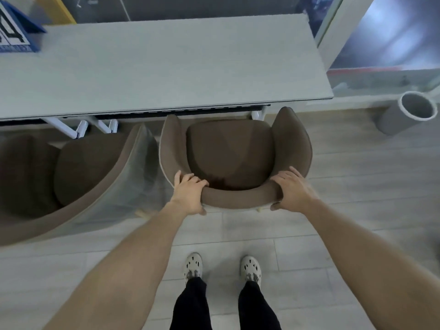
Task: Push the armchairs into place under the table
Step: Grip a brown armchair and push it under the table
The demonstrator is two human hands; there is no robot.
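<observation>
A brown armchair point(229, 151) stands in front of me, its armrest tips level with the near edge of the pale grey table point(166, 67). My left hand point(189, 195) grips the left end of its curved backrest. My right hand point(291, 190) grips the right end of the same backrest. A second brown armchair point(78, 177) stands to the left, turned at an angle, its back toward me and its seat just short of the table edge.
White table legs point(81, 128) show under the tabletop at the left. A grey cylindrical bin point(404, 113) stands on the wooden floor at the right. A blue-and-white sign point(16, 29) sits on the table's far left corner. My feet point(222, 267) stand just behind the chair.
</observation>
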